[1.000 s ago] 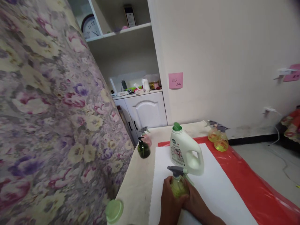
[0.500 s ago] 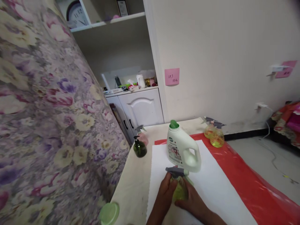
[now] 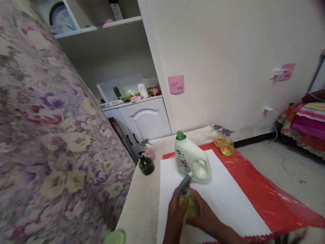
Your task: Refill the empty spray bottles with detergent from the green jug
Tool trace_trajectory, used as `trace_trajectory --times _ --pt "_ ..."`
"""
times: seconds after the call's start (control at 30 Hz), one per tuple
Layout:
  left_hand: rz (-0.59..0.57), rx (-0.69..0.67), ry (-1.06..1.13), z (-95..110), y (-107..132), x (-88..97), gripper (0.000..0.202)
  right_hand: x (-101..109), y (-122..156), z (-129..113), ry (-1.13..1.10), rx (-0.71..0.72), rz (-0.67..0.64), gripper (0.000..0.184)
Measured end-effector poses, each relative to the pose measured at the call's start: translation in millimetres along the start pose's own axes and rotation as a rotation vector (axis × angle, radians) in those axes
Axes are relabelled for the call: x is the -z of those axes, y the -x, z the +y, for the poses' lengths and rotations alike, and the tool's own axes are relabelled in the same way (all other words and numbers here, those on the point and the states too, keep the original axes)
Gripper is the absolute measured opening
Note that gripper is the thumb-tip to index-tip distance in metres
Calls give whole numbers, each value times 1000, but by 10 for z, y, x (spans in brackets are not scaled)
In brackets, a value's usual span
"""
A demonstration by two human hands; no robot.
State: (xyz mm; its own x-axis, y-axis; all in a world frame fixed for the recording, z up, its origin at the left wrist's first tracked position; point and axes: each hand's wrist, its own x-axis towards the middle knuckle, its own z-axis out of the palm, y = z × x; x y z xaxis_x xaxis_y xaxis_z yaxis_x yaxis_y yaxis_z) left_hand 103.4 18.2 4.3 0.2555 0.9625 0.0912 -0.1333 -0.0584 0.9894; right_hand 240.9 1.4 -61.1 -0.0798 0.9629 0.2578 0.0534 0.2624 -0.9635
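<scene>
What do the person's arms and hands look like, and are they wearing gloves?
No gloves: the left hand and right hand are bare. The left forearm and right forearm show no sleeves as far as the picture reaches. I see no watch or bracelet. Fingernails are too blurry to describe.

Beyond the yellow-tinted spray bottle with grey trigger (image 3: 191, 206), a pale-green plastic jug with looped handle (image 3: 189, 157) blocks the way. Rightward, the flat white sheet (image 3: 225, 193) lies open.
</scene>
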Motion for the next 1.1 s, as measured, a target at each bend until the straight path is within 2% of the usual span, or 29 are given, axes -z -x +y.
trace_trajectory --times 0.1,0.27,0.37,0.47,0.67,0.8,0.9,1.1 --pt "-26 52 9 3 17 23 41 -1 1 15 7 23 -7 93" --pt "101 14 -7 -46 -48 -38 48 5 -6 -22 -27 61 -1 87" --pt "45 7 14 -15 -23 -40 53 8 -6 7 -44 84 -2 89" --pt "2 52 14 14 11 -19 43 7 1 48 -16 89 0 95" --pt "196 25 -1 23 -20 -120 40 14 4 -24 -5 41 1 93" --pt "112 30 2 108 21 -137 48 21 -1 -57 0 51 3 93" --pt "65 44 -21 107 29 -98 43 23 1 -59 -6 67 -12 94" --pt "152 -7 24 -37 -50 -101 33 15 -2 -52 1 49 8 93"
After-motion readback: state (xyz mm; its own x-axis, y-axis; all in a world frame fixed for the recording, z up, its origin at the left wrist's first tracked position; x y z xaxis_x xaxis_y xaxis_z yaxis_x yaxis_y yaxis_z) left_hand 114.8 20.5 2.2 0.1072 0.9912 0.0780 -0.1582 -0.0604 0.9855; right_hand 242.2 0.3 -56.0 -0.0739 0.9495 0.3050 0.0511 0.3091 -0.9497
